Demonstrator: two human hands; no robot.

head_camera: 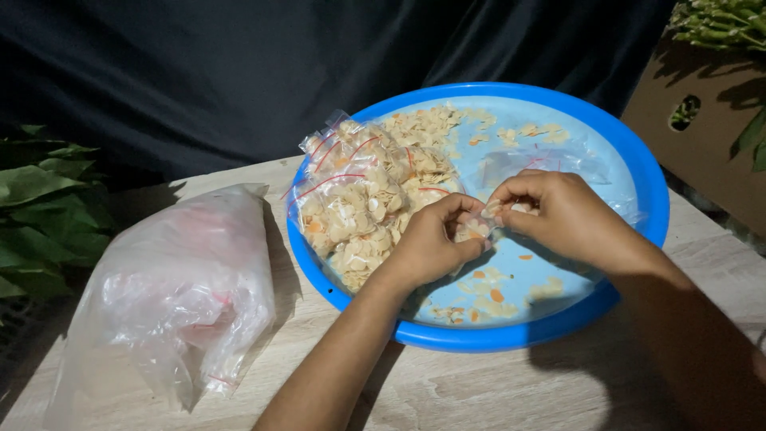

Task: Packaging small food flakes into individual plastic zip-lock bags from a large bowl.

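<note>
A round blue tray (638, 164) sits on a wooden table and holds loose pale flakes (427, 124) with a few orange bits. Several small clear zip bags filled with flakes (359, 199) lie piled on the tray's left side. Over the tray's middle, my left hand (435, 239) and my right hand (562, 211) meet, both pinching a small clear bag of flakes (485, 219) between fingertips. An empty-looking clear bag (550, 160) lies flat on the tray just behind my right hand.
A large crumpled clear plastic bag (179, 295) lies on the wooden table (479, 391) left of the tray. Green leaves (40, 207) are at the far left. A brown cardboard box (710, 120) with greenery stands at the right. Dark cloth hangs behind.
</note>
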